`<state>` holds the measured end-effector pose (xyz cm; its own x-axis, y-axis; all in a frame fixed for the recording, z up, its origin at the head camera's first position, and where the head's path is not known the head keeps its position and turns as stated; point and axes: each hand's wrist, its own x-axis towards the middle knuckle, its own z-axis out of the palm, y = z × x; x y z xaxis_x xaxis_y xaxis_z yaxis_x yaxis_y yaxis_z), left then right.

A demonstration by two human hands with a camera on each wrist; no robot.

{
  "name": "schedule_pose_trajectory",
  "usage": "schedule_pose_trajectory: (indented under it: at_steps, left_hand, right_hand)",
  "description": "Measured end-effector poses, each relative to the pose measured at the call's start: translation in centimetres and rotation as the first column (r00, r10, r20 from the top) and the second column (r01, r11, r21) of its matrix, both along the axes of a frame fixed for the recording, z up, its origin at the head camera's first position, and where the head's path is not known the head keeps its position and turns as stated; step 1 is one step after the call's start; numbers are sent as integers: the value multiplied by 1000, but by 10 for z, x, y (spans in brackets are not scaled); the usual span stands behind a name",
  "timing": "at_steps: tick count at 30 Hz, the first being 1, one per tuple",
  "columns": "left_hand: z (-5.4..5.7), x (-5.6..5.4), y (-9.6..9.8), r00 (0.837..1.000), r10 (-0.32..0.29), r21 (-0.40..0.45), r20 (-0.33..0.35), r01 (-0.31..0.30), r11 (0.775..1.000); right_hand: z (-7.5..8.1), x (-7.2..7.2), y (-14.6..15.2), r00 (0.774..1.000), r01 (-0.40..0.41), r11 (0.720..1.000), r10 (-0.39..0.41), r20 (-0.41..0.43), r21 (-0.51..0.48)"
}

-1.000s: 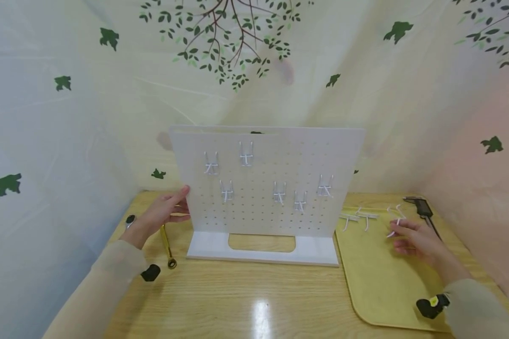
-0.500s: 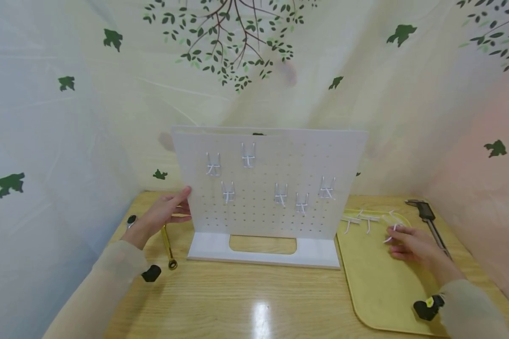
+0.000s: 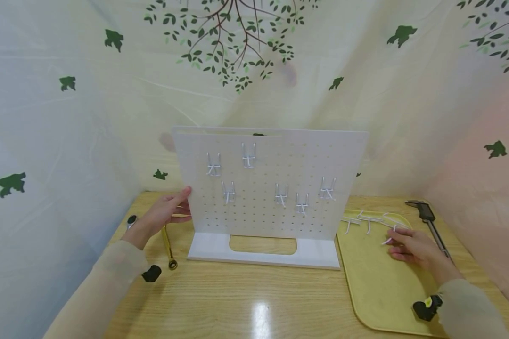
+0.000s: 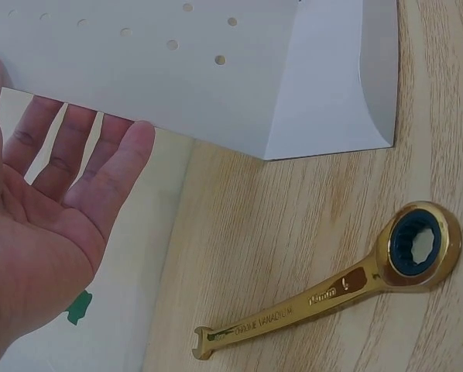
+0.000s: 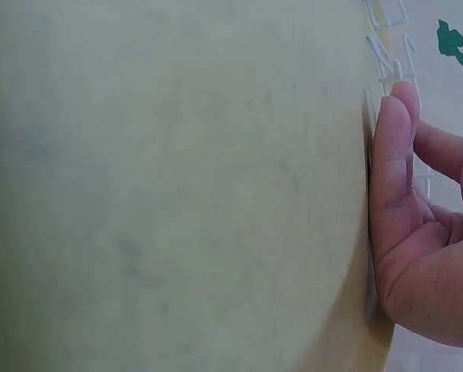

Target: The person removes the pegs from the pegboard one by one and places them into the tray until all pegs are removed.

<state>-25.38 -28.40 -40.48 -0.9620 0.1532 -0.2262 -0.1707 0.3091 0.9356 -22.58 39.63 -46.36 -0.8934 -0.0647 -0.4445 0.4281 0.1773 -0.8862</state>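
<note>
A white pegboard (image 3: 260, 176) stands upright on its base, with several wire hooks (image 3: 248, 160) hung across its face. My left hand (image 3: 167, 209) holds the board's left edge. In the left wrist view the thumb is on the holed face and the fingers (image 4: 69, 147) pass behind the edge. Over the far part of the yellow tray (image 3: 386, 292), my right hand (image 3: 415, 247) pinches a white pegboard hook (image 3: 388, 240) between thumb and fingers. Other loose hooks (image 3: 368, 219) lie left of it at the tray's far end.
A gold ratchet wrench (image 4: 317, 298) lies on the wooden table (image 3: 220, 296) just left of the board. To the right of the tray rests a caliper (image 3: 427, 216). A printed curtain (image 3: 123, 108) hangs close behind and along both sides.
My right hand has drawn slightly left and nearer with the hook, whose wire prongs have tipped lower over the tray. My left hand keeps its place on the board.
</note>
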Motion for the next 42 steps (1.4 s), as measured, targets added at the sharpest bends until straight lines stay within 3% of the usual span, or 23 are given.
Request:
schedule_pose_trajectory:
  at_steps: [10, 31, 38, 42]
  left_hand:
    - [-1, -2, 1, 1000, -6, -5, -5, 6, 1000]
    - [-2, -3, 1, 1000, -5, -4, -2, 5, 1000]
    - [-2, -3, 1, 1000, -11, 2, -4, 11, 1000]
    - [0, -1, 0, 1000, -7, -3, 2, 7, 1000]
  right_hand:
    - [0, 2, -1, 1000, 23, 1000, -23, 1, 21]
    - [-1, 9, 0, 999, 41, 993, -42, -9, -108]
    - [6, 14, -4, 999, 5, 986, -11, -33, -167]
    - [16, 17, -10, 996, -55, 992, 47, -76, -109]
